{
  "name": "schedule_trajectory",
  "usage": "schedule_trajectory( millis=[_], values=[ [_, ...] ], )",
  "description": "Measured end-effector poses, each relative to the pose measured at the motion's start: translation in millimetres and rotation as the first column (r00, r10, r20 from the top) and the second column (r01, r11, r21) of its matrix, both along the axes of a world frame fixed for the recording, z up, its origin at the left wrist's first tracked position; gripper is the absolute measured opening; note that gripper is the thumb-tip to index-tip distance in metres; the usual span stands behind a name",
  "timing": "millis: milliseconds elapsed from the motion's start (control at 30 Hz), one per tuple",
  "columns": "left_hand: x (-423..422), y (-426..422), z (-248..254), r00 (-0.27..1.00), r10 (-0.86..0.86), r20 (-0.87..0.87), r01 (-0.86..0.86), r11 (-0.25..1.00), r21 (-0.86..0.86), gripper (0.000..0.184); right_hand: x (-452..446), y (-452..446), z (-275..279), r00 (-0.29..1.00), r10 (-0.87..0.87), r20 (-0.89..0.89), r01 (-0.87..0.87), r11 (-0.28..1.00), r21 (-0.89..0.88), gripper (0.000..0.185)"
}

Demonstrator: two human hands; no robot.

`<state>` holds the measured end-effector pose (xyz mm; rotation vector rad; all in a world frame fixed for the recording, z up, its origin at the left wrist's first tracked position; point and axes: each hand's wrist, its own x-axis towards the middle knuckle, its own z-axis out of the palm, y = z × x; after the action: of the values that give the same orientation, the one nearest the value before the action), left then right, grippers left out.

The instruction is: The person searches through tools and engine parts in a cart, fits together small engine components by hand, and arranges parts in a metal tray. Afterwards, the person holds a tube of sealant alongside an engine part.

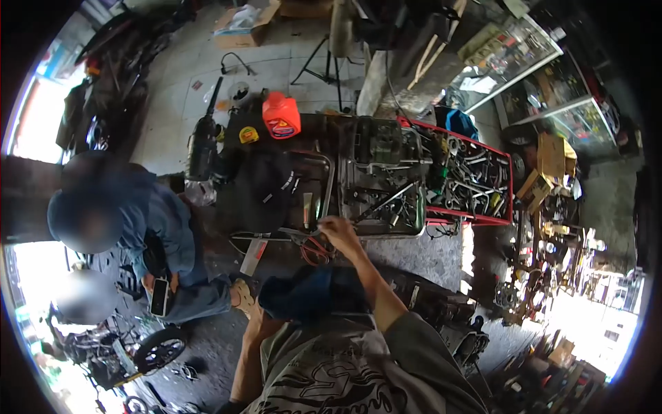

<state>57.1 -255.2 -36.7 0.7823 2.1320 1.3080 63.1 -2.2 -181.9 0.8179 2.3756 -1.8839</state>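
My right hand (338, 236) is at the near edge of a dark metal tray (329, 176), its fingers curled together. Whatever they may hold is too small to make out. Just below it lies a tool with orange-red handles (316, 252). A pale tube (307, 208) rests in the tray, beside a black item with white marks (265, 186). Low by my thigh, my left hand (258, 323) is beside dark blue cloth (296, 295), and its fingers are mostly hidden. A flat grey and red packet (254, 256) sticks out at the table's near edge.
Tools fill a second tray (420, 224) and a red-framed toolbox (512, 186) on the right. A red bottle (281, 116) and a yellow container (248, 134) stand at the back. To the left, a seated person (165, 228) holds a phone (159, 297) near a motorcycle wheel (160, 350).
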Motion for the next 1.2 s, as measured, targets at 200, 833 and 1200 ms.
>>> schedule_trajectory(
  millis=[200,833,1200],
  values=[
    [36,-31,-4,0.980,0.190,0.060,-0.184,0.978,-0.098,0.042,-97,-58,-51,0.934,0.021,0.356,0.177,0.839,-0.514,0.020],
    [32,-57,12,0.867,0.409,0.284,-0.340,0.903,-0.261,0.040,-66,-153,31,0.984,-0.176,-0.015,0.167,0.955,-0.246,0.029],
    [23,-73,1,0.926,0.308,0.218,-0.232,0.921,-0.314,0.038,-58,-153,5,0.949,-0.315,0.030,0.315,0.931,-0.184,0.028]
  ],
)
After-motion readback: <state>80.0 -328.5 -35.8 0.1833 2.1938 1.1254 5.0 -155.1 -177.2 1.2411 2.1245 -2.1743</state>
